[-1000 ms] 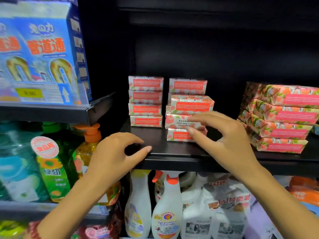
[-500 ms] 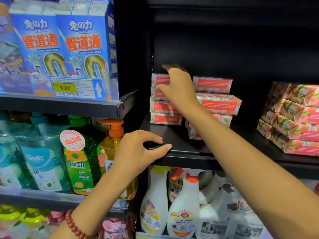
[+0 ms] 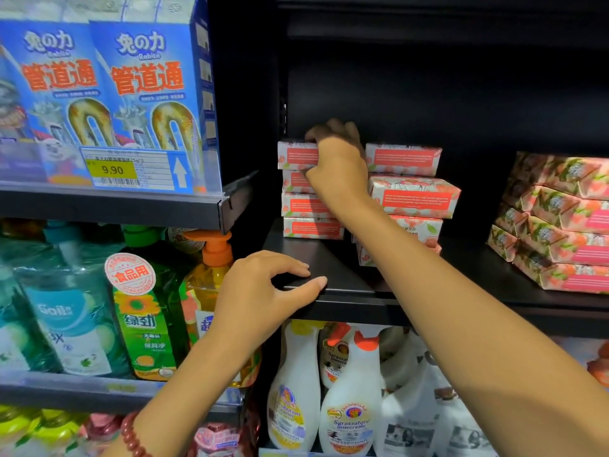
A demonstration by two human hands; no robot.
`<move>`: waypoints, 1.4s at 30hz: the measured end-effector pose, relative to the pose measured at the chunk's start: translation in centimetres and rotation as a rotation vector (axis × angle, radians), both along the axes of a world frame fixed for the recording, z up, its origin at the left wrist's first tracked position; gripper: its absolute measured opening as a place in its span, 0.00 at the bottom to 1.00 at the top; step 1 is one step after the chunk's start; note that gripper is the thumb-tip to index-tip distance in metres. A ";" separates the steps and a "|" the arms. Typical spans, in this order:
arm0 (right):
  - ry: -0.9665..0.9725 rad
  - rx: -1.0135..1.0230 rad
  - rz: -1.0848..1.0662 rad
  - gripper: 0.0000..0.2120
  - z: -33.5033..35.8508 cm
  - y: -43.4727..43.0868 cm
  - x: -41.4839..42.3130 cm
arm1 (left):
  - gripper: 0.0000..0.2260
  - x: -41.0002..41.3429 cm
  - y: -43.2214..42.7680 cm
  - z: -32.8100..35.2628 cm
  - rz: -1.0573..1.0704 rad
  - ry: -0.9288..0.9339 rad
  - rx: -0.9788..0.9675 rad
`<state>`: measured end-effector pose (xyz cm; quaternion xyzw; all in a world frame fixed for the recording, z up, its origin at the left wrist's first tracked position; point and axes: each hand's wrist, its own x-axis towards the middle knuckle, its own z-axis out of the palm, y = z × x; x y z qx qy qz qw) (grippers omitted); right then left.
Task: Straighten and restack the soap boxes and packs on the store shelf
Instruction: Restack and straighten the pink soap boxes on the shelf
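Eight soap boxes, two hands

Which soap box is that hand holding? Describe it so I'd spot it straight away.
Find the black metal shelf in the middle. At its left end stands a neat stack of four pink-and-white soap boxes. It is the top box, the only one with the right hand curling its fingers over it.
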<state>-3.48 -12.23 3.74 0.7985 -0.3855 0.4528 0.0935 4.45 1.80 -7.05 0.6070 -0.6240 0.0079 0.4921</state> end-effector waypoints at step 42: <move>-0.237 -0.129 0.038 0.21 -2.5 6.7 -22.2 | 0.19 -0.3 -8.4 6.9 0.351 -0.654 -0.183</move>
